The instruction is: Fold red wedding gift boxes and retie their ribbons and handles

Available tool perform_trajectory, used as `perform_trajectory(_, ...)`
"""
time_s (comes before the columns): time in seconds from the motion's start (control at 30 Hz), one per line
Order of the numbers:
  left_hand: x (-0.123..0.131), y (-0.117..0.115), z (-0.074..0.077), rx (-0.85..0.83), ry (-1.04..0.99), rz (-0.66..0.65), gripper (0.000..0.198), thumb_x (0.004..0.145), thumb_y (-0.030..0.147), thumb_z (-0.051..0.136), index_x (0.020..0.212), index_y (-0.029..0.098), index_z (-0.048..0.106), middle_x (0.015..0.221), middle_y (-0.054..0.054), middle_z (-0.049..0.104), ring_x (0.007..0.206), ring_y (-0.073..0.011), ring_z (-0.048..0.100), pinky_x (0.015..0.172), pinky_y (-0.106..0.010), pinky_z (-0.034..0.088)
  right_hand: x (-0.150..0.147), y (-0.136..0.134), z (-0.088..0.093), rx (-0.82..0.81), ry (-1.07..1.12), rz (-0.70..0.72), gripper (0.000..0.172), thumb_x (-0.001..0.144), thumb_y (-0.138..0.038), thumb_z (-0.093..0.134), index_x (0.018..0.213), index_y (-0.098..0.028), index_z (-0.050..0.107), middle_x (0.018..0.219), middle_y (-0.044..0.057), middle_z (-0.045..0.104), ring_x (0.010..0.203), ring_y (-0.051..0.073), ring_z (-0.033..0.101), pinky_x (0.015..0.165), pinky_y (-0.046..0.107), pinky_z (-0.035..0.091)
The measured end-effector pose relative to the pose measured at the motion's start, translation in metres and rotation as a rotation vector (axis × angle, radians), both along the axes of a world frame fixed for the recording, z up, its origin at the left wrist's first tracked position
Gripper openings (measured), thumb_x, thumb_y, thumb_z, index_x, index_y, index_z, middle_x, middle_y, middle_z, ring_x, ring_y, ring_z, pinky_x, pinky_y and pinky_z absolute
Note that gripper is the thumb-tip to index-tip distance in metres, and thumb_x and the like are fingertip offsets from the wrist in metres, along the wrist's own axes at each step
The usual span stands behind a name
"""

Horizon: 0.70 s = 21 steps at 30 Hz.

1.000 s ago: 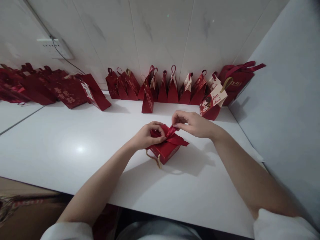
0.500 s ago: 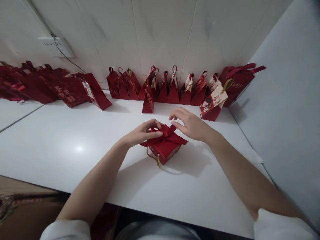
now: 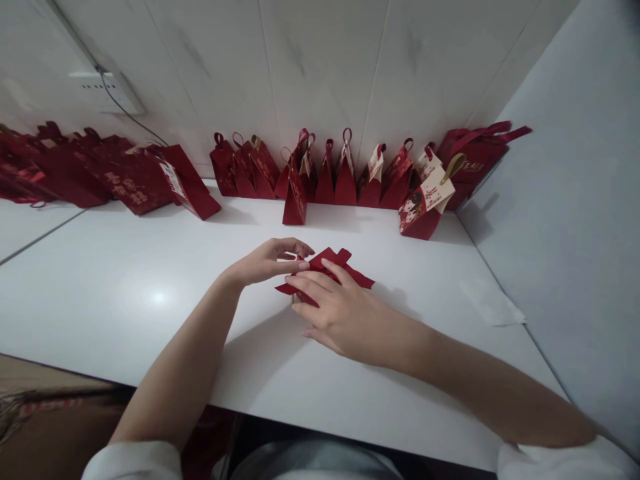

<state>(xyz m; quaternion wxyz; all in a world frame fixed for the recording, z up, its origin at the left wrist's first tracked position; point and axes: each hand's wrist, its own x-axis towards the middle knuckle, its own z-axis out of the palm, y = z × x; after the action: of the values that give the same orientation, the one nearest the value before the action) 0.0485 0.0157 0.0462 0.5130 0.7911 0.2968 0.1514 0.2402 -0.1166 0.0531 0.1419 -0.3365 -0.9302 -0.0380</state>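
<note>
A small red gift box with a red ribbon bow point(image 3: 334, 261) sits on the white table point(image 3: 150, 287), mostly hidden behind my hands. My right hand point(image 3: 340, 313) lies over the near side of the box, fingers stretched out across the bow's left tail. My left hand point(image 3: 267, 261) is at the box's left, fingers curled, with its fingertips on the ribbon. The box's body and its gold cord handle are hidden by my right hand.
A row of several small red gift bags point(image 3: 330, 177) stands along the tiled back wall. Larger red bags point(image 3: 125, 180) lie at the back left, a red pouch point(image 3: 475, 160) at the back right. A grey wall point(image 3: 575, 200) bounds the right side. A paper scrap point(image 3: 493, 303) lies near it.
My right hand has let go of the bow's top and swung round to the near side, now covering the box. My left hand has stayed at the bow's left.
</note>
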Motion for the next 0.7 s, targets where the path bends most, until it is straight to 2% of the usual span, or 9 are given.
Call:
perform_trajectory(0.1,-0.002,0.002,-0.001,0.058,-0.003,0.001,0.027,0.083,0.041,0.07,0.081,0.016,0.061,0.121,-0.01,0.064,0.114,-0.0239,0.059,0.101,-0.04,0.045,-0.001,0.002,-0.01,-0.015,-0.042,-0.004,0.036,0.102,-0.027,0.041,0.13,-0.011,0.058,0.15,0.014,0.047,0.143,0.028,0.036,0.119,0.054,0.026)
perform_trajectory(0.2,-0.002,0.004,-0.005,-0.004,-0.026,0.021,0.025,0.085,0.039,0.068,0.082,0.015,0.062,0.12,-0.01,0.065,0.108,-0.0215,0.061,0.094,-0.038,0.047,0.004,0.007,-0.009,-0.091,-0.018,0.017,0.042,0.104,-0.021,0.032,0.141,-0.01,0.047,0.152,0.013,0.046,0.143,0.025,0.036,0.118,0.05,0.028)
perform_trajectory(0.33,0.002,0.006,-0.011,-0.094,-0.048,0.044,0.027,0.088,0.041,0.063,0.089,0.014,0.065,0.099,-0.008,0.068,0.088,-0.0166,0.061,0.078,-0.031,0.046,0.017,0.006,0.008,-0.234,0.024,0.087,0.04,0.101,-0.016,0.038,0.139,-0.013,0.05,0.146,0.01,0.053,0.14,0.023,0.042,0.118,0.046,0.028)
perform_trajectory(0.43,0.004,0.006,-0.017,-0.084,-0.061,0.118,0.029,0.089,0.043,0.061,0.084,0.014,0.063,0.084,-0.003,0.065,0.075,-0.0135,0.057,0.07,-0.028,0.042,0.027,0.001,0.023,-0.39,0.012,0.151,0.041,0.097,-0.01,0.041,0.136,-0.013,0.054,0.141,0.008,0.058,0.134,0.022,0.049,0.114,0.041,0.036)
perform_trajectory(0.57,0.005,0.008,-0.021,-0.066,-0.081,0.191,0.031,0.088,0.044,0.061,0.077,0.015,0.059,0.073,0.0,0.06,0.068,-0.012,0.053,0.068,-0.026,0.04,0.037,-0.004,0.037,-0.64,-0.001,0.14,0.043,0.098,-0.009,0.037,0.137,-0.013,0.054,0.142,0.009,0.056,0.129,0.02,0.053,0.106,0.034,0.044)
perform_trajectory(0.7,0.004,0.011,-0.022,-0.028,-0.082,0.319,0.033,0.088,0.046,0.06,0.075,0.016,0.055,0.07,0.001,0.057,0.065,-0.0116,0.052,0.069,-0.027,0.042,0.041,-0.006,0.045,-0.814,-0.011,0.137,0.042,0.1,-0.018,0.039,0.14,-0.013,0.051,0.147,0.009,0.051,0.126,0.02,0.056,0.107,0.032,0.042)
